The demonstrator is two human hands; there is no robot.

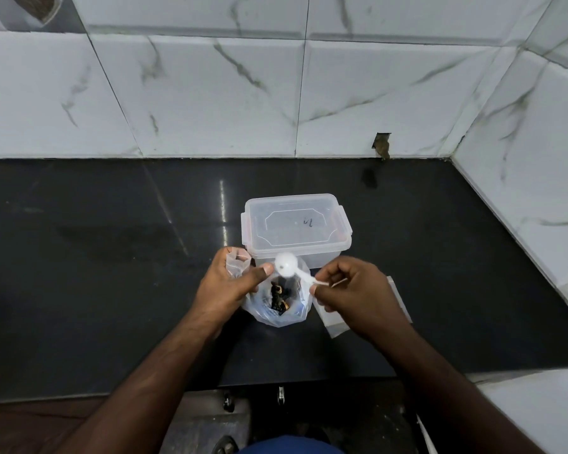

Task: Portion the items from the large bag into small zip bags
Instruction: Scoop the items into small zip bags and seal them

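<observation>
So the left hand point(230, 283) grips a small zip bag point(237, 261) mouth-up right beside the big bag point(277, 303) on the counter point(79, 257), probably so the scoop point(287, 265) pinched in the right hand point(348, 290) has a short trip over.

On a dark polished countertop point(79, 257) backed by white marble-patterned wall tiles point(210, 93), the left hand point(225, 286) grips an open small zip bag point(236, 262), its thumb reaching right toward the bowl of a white plastic scoop point(286, 264). The right hand point(351, 290) pinches the scoop's handle, holding the bowl above the mouth of a large clear bag point(276, 309) with dark pieces inside. Just beyond stands a lidded translucent plastic container point(295, 227). A flat stack of clear bags point(397, 299) lies partly under the right hand.
</observation>
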